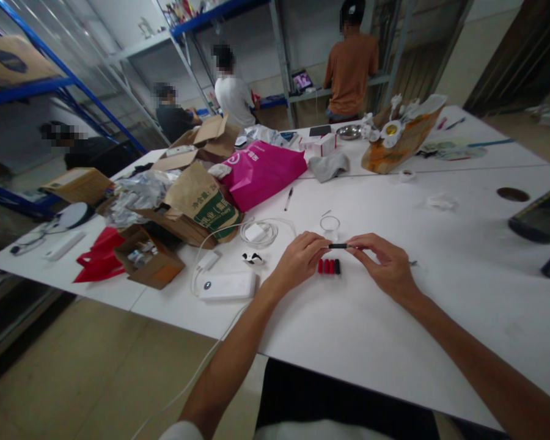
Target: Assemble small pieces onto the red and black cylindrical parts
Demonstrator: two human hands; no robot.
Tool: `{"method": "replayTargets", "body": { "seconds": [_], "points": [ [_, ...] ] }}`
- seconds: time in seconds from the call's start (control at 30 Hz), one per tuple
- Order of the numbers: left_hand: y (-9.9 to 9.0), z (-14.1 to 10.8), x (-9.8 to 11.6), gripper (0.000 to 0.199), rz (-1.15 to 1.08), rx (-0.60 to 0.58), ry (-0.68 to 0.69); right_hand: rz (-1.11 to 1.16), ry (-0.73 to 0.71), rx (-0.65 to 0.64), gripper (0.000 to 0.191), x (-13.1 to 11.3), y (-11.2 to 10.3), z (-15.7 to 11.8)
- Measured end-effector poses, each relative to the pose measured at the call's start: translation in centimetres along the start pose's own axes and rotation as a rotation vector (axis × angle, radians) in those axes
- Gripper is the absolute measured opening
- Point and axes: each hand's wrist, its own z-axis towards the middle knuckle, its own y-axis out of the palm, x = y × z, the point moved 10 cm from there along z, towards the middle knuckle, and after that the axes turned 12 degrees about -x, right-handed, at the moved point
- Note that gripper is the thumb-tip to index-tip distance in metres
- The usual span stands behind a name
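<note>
Between my two hands a thin black rod (338, 245) is held level above the white table (330, 324). My left hand (302, 260) pinches its left end. The fingertips of my right hand (385, 263) close on the other end. Just below the rod, several small red and black cylinders (329, 267) stand side by side in a short row. Beyond it lies a clear round container or ring (330, 225), too blurred to tell which.
To the left are a white power bank (229, 286), a coiled white cable (268, 233), an earphone case (253, 259) and an open cardboard box (153, 269). A magenta bag (266, 171) and a pen (288, 199) lie farther back. Several people are beyond the table.
</note>
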Motion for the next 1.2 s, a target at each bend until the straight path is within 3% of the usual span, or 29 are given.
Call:
{"method": "replayTargets", "body": {
  "seconds": [0.47,0.7,0.9,1.2],
  "points": [
    [0.2,0.0,-0.1,0.016,-0.008,0.004,0.009,-0.006,0.005,-0.005,0.010,0.2,0.0,0.0],
    [-0.3,0.1,0.3,0.010,-0.003,0.024,0.013,-0.037,0.091,-0.032,0.018,0.6,0.3,0.0],
    [-0.5,0.2,0.7,0.009,0.019,0.034,0.034,-0.049,0.219,-0.099,0.035,2.0,1.0,-0.3],
    [-0.5,-0.1,0.1,0.011,0.029,0.034,0.015,-0.072,0.081,-0.082,0.021,0.3,0.4,0.2]
  ]
}}
